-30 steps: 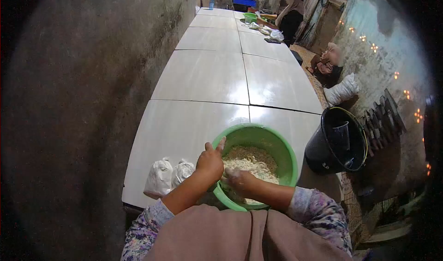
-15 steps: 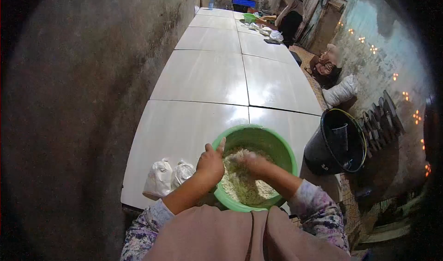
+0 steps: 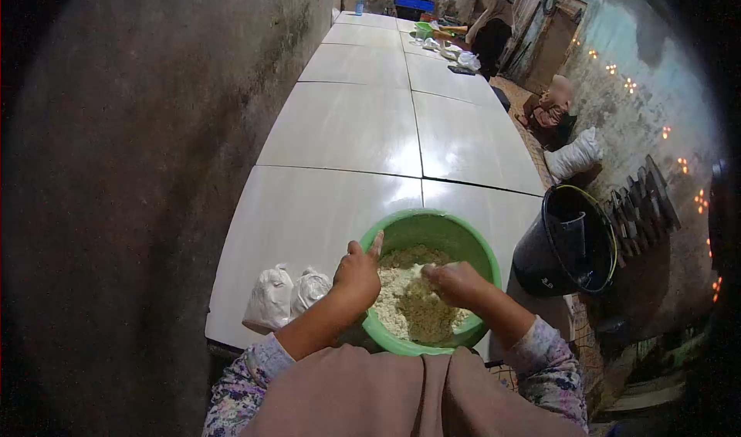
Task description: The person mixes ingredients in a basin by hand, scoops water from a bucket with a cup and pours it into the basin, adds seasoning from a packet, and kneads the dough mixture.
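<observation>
A green plastic basin (image 3: 489, 261) stands on the white tiled table in front of me. Inside lies a pale, crumbly flour mixture (image 3: 395, 313), with a darker, damp-looking patch in the middle. My left hand (image 3: 358, 276) grips the basin's left rim, thumb and fingers around the edge. Over the right part of the mixture is my right hand (image 3: 455, 284), its fingers curled together and their tips at the flour. Left of the basin, beside my left forearm, sit two plastic bags of white powder, one bag (image 3: 268, 298) larger-looking than the other bag (image 3: 311, 290).
A black bucket (image 3: 540, 248) with a clear container inside stands at the table's right side. Beyond it lie a white sack (image 3: 573, 155) and stacked dark pieces (image 3: 641, 205). One person (image 3: 491, 39) works at the far end; another (image 3: 552, 113) sits low by the wall.
My right hand has moved right and slightly down from the basin's middle, uncovering more of the mixture. My left hand stays on the rim. The whole view has shifted slightly.
</observation>
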`<act>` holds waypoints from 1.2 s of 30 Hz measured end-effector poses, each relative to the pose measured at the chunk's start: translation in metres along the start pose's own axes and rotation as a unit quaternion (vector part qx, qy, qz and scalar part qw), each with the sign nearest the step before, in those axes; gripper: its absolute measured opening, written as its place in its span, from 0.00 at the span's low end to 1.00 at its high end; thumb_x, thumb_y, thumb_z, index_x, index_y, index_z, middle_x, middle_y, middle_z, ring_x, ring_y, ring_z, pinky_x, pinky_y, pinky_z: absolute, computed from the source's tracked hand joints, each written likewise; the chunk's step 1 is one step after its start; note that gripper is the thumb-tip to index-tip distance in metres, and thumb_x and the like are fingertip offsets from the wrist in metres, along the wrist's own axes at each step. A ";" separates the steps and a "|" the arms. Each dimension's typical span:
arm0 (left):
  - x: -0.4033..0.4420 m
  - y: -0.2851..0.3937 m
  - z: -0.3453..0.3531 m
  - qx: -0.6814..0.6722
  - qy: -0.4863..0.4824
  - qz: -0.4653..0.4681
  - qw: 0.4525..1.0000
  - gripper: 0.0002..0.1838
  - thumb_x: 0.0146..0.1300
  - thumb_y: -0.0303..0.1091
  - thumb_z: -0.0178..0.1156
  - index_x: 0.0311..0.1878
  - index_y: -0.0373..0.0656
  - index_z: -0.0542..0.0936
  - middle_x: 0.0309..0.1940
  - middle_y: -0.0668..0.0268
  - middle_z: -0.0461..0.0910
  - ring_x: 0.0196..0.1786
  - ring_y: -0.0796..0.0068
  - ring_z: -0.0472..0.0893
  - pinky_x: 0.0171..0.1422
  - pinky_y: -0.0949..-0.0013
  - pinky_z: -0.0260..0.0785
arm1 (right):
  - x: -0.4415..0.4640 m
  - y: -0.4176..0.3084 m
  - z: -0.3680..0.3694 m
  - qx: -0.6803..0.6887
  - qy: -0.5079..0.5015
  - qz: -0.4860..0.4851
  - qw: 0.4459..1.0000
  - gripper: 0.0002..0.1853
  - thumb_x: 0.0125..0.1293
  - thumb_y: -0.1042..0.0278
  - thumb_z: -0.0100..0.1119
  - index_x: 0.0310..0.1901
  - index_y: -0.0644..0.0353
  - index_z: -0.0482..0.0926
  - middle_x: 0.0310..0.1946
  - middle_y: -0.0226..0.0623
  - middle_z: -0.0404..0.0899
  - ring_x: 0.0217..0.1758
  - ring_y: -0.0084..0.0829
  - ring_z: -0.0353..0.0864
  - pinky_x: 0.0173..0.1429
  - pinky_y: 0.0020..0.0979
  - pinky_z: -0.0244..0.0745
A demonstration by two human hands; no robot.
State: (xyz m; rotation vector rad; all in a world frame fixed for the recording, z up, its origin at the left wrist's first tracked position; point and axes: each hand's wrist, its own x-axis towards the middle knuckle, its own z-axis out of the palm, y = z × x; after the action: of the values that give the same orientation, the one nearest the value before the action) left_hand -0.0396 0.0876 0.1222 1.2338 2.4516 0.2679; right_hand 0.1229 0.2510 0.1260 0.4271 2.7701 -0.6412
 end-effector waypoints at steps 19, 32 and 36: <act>0.001 0.000 0.000 0.045 0.005 -0.017 0.999 0.46 0.59 0.27 0.54 0.78 0.55 0.43 0.50 0.45 0.64 0.42 0.51 0.79 0.45 0.59 0.78 | -0.005 -0.014 0.015 -0.133 -0.171 -0.127 0.968 0.24 0.57 0.68 0.59 0.56 0.60 0.71 0.37 0.51 0.80 0.42 0.50 0.82 0.47 0.46 0.76; -0.002 0.002 -0.004 0.018 -0.006 -0.019 1.000 0.45 0.58 0.23 0.52 0.77 0.53 0.45 0.50 0.41 0.63 0.43 0.46 0.78 0.49 0.53 0.76 | -0.030 0.020 0.039 -0.143 -0.117 -0.080 0.980 0.35 0.63 0.70 0.53 0.72 0.50 0.54 0.68 0.63 0.56 0.58 0.57 0.76 0.60 0.47 0.74; -0.004 0.000 -0.003 -0.003 0.017 0.001 1.000 0.46 0.58 0.23 0.53 0.77 0.54 0.44 0.50 0.40 0.63 0.41 0.45 0.79 0.50 0.52 0.75 | -0.009 -0.019 0.042 -0.123 -0.080 -0.100 0.984 0.23 0.68 0.71 0.43 0.65 0.56 0.64 0.56 0.62 0.71 0.49 0.57 0.80 0.54 0.50 0.74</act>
State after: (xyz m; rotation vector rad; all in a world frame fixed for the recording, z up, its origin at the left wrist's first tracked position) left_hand -0.0387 0.0844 0.1263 1.2405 2.4761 0.2977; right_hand 0.1330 0.2135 0.0997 0.0428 2.7107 -0.3498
